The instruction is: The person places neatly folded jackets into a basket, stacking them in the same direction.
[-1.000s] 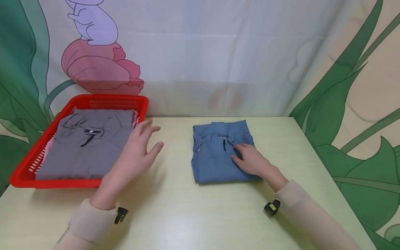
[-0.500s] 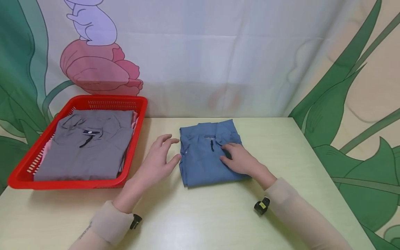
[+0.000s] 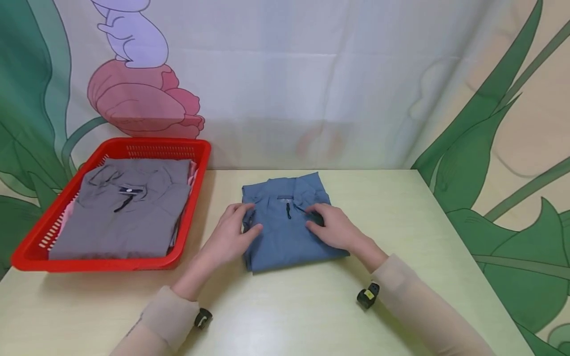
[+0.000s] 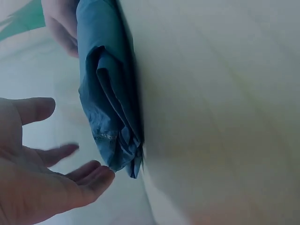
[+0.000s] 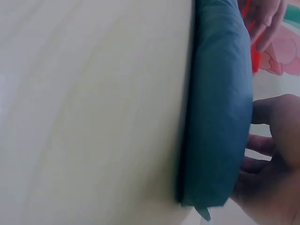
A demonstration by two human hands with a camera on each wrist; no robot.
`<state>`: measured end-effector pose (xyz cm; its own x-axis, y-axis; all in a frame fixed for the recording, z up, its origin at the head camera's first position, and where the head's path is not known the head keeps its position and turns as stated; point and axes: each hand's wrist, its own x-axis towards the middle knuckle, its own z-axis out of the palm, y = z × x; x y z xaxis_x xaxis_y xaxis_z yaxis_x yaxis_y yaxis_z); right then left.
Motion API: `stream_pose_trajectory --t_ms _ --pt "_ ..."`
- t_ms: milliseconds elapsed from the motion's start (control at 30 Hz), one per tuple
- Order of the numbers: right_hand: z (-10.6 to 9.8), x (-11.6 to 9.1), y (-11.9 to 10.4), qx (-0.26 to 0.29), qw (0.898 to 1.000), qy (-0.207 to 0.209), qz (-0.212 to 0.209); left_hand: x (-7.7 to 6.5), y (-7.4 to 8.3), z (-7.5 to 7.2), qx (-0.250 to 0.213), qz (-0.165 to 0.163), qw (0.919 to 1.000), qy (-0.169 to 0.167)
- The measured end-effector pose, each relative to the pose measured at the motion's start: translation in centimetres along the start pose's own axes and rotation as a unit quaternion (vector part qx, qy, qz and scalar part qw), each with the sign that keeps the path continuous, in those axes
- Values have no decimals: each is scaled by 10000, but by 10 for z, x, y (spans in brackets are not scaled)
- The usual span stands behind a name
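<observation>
The folded blue shirt point(image 3: 285, 244) lies flat on the counter point(image 3: 401, 212), right of the red basket point(image 3: 107, 265), collar away from you; full support likely keeps its layers aligned. Your right grip point(image 3: 335, 228) is wide, fingers resting on the shirt's right side, probably to steady the fold. Your left grip point(image 3: 228, 236) is also wide, fingers spread at the left edge; contact there cannot be confirmed. This opposed placement appears to bracket the shirt. The grey shirt point(image 3: 120, 227) lies folded inside the basket.
</observation>
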<state>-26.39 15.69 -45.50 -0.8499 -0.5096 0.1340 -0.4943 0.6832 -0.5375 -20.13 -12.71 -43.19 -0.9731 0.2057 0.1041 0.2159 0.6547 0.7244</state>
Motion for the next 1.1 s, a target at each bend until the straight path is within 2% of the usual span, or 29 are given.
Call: stream_pose_trajectory --t_ms 133,200,300,400,500,733,900,1100 --pt "-10 -5 0 526 9978 355 211 3 -2 1 -262 -469 9985 -106" --pt "-15 -8 1 691 9948 658 355 5 -3 1 -479 -716 9961 -199" --pt "-22 -10 4 775 9878 1186 640 8 -4 1 -847 -973 9911 -337" --pt "-24 -13 8 696 9828 1436 931 11 -5 1 -1113 -1089 9866 -492" --pt "-23 -15 12 553 9840 1237 1158 12 -3 3 -1198 -1167 9840 -612" --pt "-23 -22 10 343 9811 393 1861 13 -2 1 -1276 -1468 9785 -685" --pt "-24 -21 7 301 9817 209 1870 17 1 -1 -1494 -1697 9713 -740" --pt "-20 -18 10 555 9808 177 1861 21 2 0 -1755 -1814 9645 -780"
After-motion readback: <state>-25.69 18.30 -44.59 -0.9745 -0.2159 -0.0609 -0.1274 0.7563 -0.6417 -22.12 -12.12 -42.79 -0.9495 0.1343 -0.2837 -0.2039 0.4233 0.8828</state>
